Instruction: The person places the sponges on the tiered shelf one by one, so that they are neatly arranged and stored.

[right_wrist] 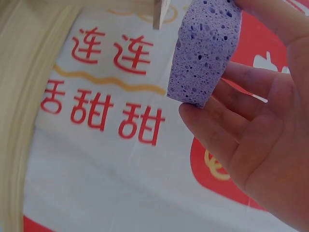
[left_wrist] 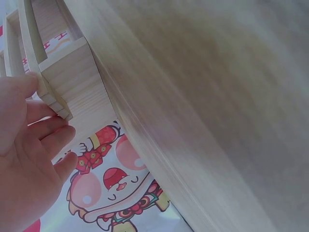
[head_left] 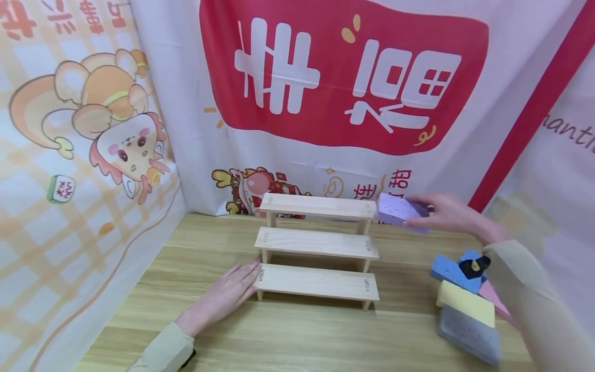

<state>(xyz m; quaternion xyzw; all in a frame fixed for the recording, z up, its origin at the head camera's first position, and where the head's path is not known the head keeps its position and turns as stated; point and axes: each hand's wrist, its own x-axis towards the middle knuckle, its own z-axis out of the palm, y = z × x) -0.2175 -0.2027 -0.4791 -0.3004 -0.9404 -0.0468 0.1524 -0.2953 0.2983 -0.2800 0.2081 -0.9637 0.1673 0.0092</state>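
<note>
A light wooden stand with three steps [head_left: 321, 279] stands on the table against the back cloth. At the left end of its lowest step lies my left hand [head_left: 231, 289], its fingers fairly straight along the end. In the left wrist view, fingertips [left_wrist: 60, 125] touch the board's end and corner. Beside the right end of the top step, my right hand [head_left: 439, 213] holds a purple sponge [head_left: 395, 208] in the air. The right wrist view shows the porous purple sponge [right_wrist: 205, 50] between thumb and fingers, near a stand corner [right_wrist: 161, 13].
Right of the stand, under my right forearm, lie blue sponges [head_left: 453, 274], a yellow sponge [head_left: 467, 302], a grey sponge [head_left: 469, 333] and a partly hidden pink sponge [head_left: 495, 297]. Printed cloth [head_left: 172, 88] walls in the back and sides of the wooden table [head_left: 297, 341].
</note>
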